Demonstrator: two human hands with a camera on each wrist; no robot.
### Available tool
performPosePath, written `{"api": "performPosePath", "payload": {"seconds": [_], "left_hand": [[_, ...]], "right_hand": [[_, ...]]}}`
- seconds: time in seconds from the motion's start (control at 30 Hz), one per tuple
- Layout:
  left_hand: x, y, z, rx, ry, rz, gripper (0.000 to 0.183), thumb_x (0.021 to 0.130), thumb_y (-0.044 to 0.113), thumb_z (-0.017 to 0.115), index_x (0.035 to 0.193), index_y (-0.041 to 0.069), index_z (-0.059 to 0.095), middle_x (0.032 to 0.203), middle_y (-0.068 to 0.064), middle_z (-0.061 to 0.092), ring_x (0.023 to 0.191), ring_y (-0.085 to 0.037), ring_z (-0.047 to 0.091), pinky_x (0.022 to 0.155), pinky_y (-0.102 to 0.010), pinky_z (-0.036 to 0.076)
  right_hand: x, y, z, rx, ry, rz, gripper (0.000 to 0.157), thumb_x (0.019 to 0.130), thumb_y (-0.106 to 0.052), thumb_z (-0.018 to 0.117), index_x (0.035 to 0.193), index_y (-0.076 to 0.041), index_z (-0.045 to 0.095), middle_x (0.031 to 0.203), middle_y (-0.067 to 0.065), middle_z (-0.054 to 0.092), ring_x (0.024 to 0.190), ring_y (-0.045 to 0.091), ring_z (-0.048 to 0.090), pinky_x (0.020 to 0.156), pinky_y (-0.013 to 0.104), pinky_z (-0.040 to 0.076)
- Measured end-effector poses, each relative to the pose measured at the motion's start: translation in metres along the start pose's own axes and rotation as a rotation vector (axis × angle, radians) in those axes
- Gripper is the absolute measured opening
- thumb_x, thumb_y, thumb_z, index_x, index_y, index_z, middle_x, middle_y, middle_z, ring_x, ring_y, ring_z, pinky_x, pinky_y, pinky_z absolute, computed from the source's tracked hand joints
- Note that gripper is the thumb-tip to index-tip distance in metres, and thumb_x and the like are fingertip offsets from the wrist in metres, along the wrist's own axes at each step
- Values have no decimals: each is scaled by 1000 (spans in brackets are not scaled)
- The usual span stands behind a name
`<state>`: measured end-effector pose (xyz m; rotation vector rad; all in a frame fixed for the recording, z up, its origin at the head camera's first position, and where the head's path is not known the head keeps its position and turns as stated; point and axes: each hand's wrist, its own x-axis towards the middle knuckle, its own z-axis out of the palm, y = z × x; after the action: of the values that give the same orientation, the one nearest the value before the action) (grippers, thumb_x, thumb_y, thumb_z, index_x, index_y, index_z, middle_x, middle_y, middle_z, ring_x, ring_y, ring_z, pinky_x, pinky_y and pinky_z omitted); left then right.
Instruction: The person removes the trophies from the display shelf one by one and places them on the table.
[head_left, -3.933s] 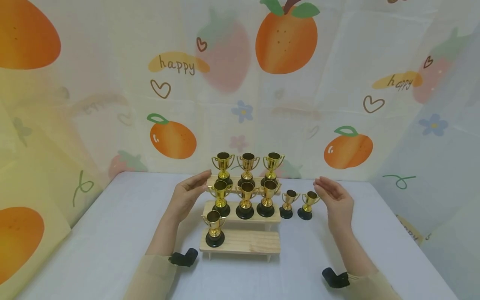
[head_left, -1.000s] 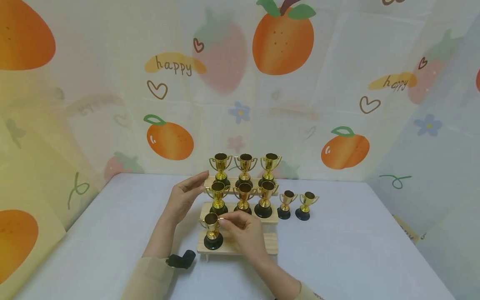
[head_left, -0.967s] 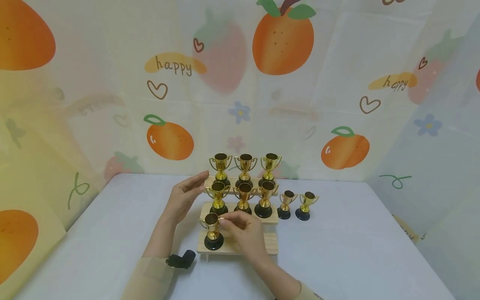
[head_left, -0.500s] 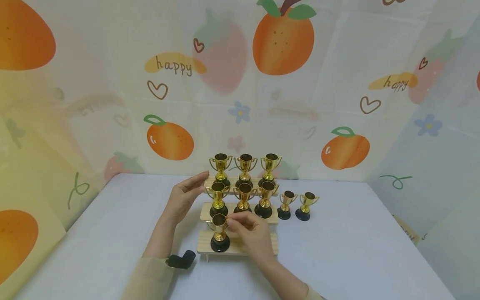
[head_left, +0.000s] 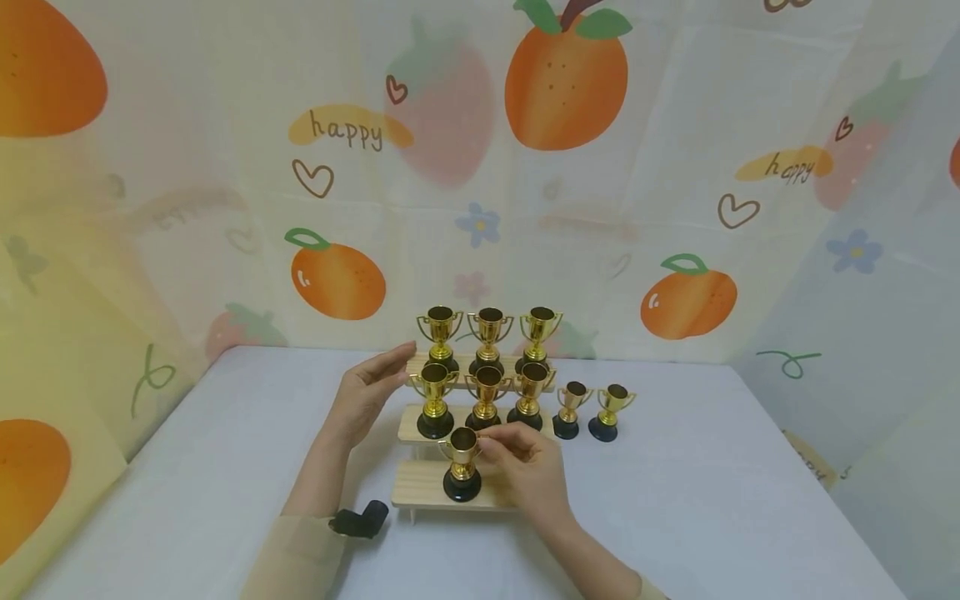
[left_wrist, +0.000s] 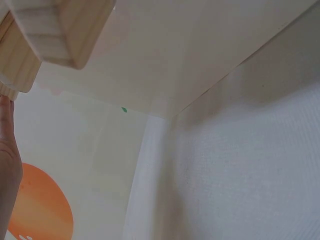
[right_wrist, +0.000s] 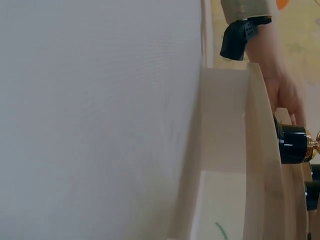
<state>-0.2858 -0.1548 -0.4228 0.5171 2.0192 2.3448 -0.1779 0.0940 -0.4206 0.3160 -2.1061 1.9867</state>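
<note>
My right hand [head_left: 536,471] pinches the right handle of a small gold trophy [head_left: 462,458] with a black base. The trophy is upright near the middle of the lowest wooden shelf [head_left: 418,483]; in the right wrist view its black base [right_wrist: 292,145] is by the board. My left hand [head_left: 365,400] has its fingers extended at the left end of the top shelf. In the left wrist view, part of the left hand [left_wrist: 7,160] reaches up to a shelf end. The right hand hides the lowest shelf's right part.
Three trophies [head_left: 490,329] stand on the top shelf and three [head_left: 433,392] on the middle one. Two more trophies, one coppery [head_left: 573,404] and one yellower [head_left: 614,408], stand on the white table [head_left: 697,492] to the right. A fruit-printed cloth hangs behind.
From out on the right, my right hand has come to the lowest shelf and taken the trophy's handle. The trophy has shifted right from the shelf's left end. The left hand stays put.
</note>
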Motion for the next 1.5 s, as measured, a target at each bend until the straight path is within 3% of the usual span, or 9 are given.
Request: {"api": "performPosePath", "payload": {"seconds": [0.33, 0.73, 1.5], "left_hand": [[0, 5, -1, 7, -18, -7, 55, 95, 6, 62, 144, -7, 42, 134, 18, 60, 127, 6, 52, 109, -10, 43], [-1, 3, 0, -8, 3, -16, 54, 95, 4, 61, 144, -8, 42, 130, 20, 61, 126, 6, 53, 109, -11, 44], [-2, 4, 0, -13, -3, 1, 54, 95, 2, 60, 144, -9, 41, 130, 20, 61, 126, 5, 53, 109, -12, 44]], "right_hand": [[-3, 1, -25, -15, 79, 9, 14, 86, -7, 73, 97, 2, 72, 87, -16, 74, 79, 1, 70, 74, 18, 61], [-6, 1, -51, 6, 79, 33, 18, 89, -4, 68, 101, 9, 67, 87, -14, 73, 82, 2, 72, 78, 22, 64], [-6, 5, -100, 7, 192, 17, 20, 91, -1, 66, 103, 14, 64, 88, -12, 76, 79, 4, 74, 78, 24, 64]]}}
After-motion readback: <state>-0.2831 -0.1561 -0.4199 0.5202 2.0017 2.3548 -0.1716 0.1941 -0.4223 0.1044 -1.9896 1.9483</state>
